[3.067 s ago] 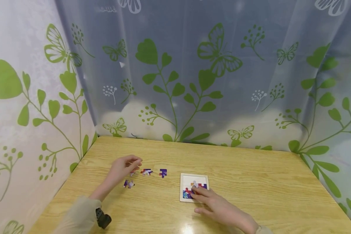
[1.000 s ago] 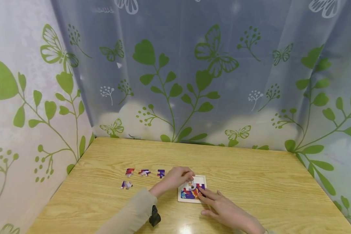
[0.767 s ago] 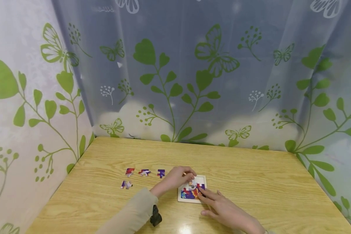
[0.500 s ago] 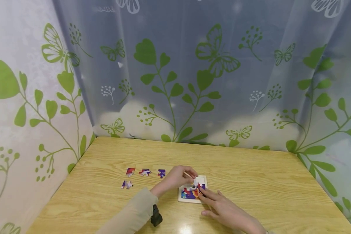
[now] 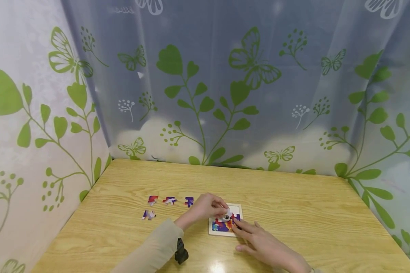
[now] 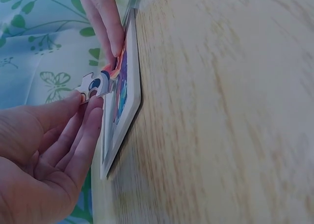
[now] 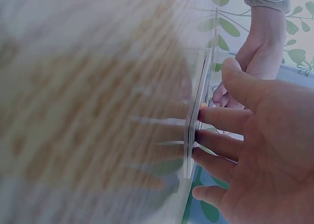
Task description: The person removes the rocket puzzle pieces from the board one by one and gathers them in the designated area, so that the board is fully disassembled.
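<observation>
My left hand [image 5: 206,207] pinches a white jigsaw piece [image 6: 99,84] printed with a big eye, between thumb and fingertips. In the left wrist view the piece is tilted over the square puzzle tray [image 6: 133,100]; whether it touches the assembled part is unclear. Colourful joined pieces [image 5: 219,226] fill the tray's near part, and its white base shows at the far side. My right hand [image 5: 261,242] lies at the tray's right side, its fingers extended and the fingertips resting on the joined pieces. In the right wrist view those fingertips [image 7: 206,114] meet the tray's face.
Several loose jigsaw pieces lie left of the tray, among them a red one [image 5: 153,200], a purple one [image 5: 189,201] and a nearer purple-and-white one [image 5: 149,215]. The wooden table [image 5: 294,204] ends at a patterned curtain [image 5: 205,94] behind and at both sides.
My left hand has moved from the loose pieces rightward to the tray, where it now holds the eye piece. Lately that piece has only turned slightly. My right fingertips have shifted a little right.
</observation>
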### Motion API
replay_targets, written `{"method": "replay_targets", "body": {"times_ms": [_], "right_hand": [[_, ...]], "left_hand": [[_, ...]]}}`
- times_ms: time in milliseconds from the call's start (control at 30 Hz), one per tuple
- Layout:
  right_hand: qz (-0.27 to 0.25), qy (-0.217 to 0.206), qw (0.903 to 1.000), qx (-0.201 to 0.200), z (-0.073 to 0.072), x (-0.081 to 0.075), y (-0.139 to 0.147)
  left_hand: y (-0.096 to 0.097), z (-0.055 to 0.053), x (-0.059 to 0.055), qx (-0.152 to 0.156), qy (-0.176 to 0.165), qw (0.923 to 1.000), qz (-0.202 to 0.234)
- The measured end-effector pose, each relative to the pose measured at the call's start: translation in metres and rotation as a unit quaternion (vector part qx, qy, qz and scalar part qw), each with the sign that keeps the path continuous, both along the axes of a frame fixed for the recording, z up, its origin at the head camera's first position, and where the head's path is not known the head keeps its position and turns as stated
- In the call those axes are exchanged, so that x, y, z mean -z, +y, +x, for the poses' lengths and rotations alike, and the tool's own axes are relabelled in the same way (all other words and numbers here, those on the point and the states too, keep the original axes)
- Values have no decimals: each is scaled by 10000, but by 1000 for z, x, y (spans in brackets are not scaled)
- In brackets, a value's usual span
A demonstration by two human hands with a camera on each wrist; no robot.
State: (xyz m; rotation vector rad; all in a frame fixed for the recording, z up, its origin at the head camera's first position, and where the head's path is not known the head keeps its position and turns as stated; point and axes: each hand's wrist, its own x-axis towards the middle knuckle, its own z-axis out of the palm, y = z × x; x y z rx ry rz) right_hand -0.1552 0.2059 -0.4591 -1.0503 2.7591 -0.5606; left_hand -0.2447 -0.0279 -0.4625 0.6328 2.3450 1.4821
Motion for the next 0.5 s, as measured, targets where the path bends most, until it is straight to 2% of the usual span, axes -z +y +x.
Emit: {"method": "replay_targets", "body": {"times_ms": [233,500], "right_hand": [[-4,-40,10000,-16,-1,0,0],[19,-85,10000,-10,0,-1,1]], "left_hand": [[0,-2,1,-196,-43,9998,65],[-8,-7,-3,-406,117,9991,-11]]}}
